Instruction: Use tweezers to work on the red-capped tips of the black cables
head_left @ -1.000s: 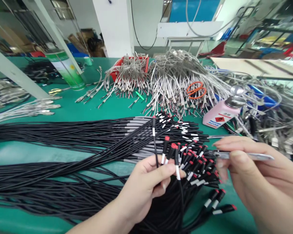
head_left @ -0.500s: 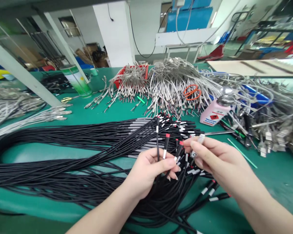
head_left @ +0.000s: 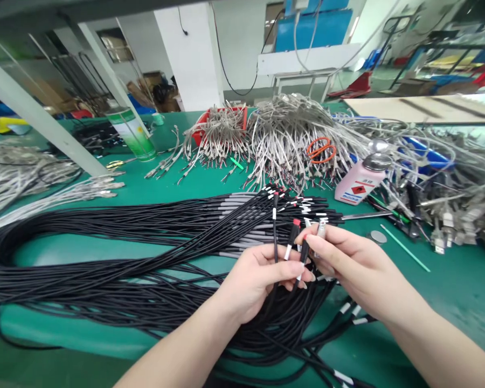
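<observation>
My left hand point(head_left: 254, 283) pinches a few black cables point(head_left: 275, 226) upright near their ends, which carry red tips and white bands. My right hand point(head_left: 350, 264) is closed around metal tweezers point(head_left: 320, 228), whose end pokes up above the fingers, right beside one red-tipped cable end point(head_left: 294, 231). Both hands sit over a big bundle of black cables point(head_left: 117, 253) that fans across the green table point(head_left: 461, 291) from the left.
Behind lie heaps of grey braided cables point(head_left: 291, 134), orange scissors point(head_left: 321, 150), a red tray point(head_left: 242, 116), a pink dispenser bottle point(head_left: 361, 180), a green-and-white can point(head_left: 131, 134) and a slanted white frame post point(head_left: 36, 116). A green stick point(head_left: 404, 248) and a metal disc point(head_left: 376, 236) lie right.
My right hand has moved left and in toward the left hand, bringing the tweezers up against the held cable ends. The view has pulled back and tilted up a little.
</observation>
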Tool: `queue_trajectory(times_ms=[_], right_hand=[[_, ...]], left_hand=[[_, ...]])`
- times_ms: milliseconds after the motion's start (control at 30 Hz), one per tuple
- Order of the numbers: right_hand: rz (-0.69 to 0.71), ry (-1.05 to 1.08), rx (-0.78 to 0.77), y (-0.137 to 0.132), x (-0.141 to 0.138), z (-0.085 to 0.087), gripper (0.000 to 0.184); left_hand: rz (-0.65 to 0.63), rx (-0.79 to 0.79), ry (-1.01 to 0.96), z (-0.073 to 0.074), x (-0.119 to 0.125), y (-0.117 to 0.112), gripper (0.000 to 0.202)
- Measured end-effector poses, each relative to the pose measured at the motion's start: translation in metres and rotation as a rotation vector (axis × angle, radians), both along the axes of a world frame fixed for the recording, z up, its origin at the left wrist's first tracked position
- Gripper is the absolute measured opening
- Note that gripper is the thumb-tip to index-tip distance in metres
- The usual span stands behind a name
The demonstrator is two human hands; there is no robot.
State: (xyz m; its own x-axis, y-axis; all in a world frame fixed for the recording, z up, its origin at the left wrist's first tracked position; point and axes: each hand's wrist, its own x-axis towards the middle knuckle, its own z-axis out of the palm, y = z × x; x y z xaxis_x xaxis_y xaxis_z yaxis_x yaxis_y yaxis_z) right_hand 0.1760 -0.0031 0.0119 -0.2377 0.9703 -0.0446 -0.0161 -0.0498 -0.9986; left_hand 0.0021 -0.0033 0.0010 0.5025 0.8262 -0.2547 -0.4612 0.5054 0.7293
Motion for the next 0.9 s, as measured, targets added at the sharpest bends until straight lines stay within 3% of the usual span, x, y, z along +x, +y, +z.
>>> queue_trajectory(times_ms=[133,367,633,767,900], right_hand=[[-0.029,0.014,-0.035,0.002,-0.002,0.0,0.026],[-0.208,0.025,-0.023,0.003,0.003,0.0,0.029],[-0.321,-0.001,0.107,-0.003,0.006,0.001,0.021],[-0.273,-0.096,0.208,-0.014,0.006,0.003,0.043],[-0.278,-0.201,0.338,-0.026,0.005,-0.001,0.032]], left_hand=[[0.002,-0.019,-0.019,0.001,-0.002,0.0,0.017],[0.041,-0.086,-0.018,0.002,-0.001,0.001,0.025],[0.049,-0.148,-0.018,0.006,-0.001,0.001,0.024],[0.056,-0.187,-0.005,0.006,-0.002,0.002,0.026],[0.074,-0.205,-0.022,0.005,-0.002,0.001,0.026]])
